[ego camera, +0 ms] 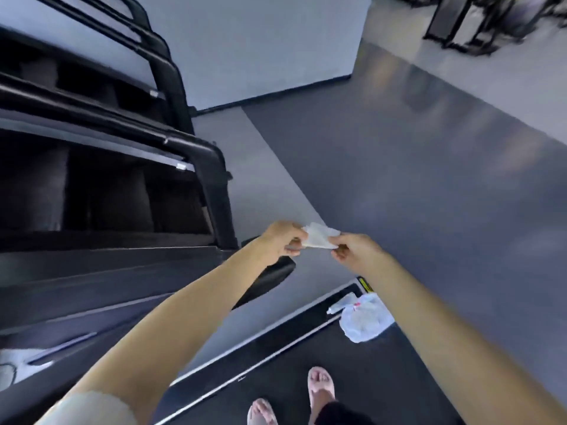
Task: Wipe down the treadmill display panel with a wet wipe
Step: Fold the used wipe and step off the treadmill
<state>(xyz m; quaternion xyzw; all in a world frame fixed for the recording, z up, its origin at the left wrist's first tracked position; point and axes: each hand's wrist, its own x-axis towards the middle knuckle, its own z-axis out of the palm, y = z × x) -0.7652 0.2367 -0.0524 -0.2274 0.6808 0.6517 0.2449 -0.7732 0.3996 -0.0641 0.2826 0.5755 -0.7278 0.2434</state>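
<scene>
A white wet wipe (319,237) is stretched between both hands in the middle of the view. My left hand (280,242) pinches its left edge and my right hand (356,251) pinches its right edge. The dark treadmill (101,265) fills the left side, with its black handrail frame (214,191) rising beside my left hand. A pale, glossy patch of the treadmill console (27,357) shows at the lower left, partly behind my left arm. The display panel itself I cannot make out clearly.
A white plastic bag (365,317) with a wipe packet lies on the black treadmill deck (276,342) below my right arm. My feet (320,384) in pale sandals stand on it. Grey floor spreads to the right; black gym frames (478,23) stand far back.
</scene>
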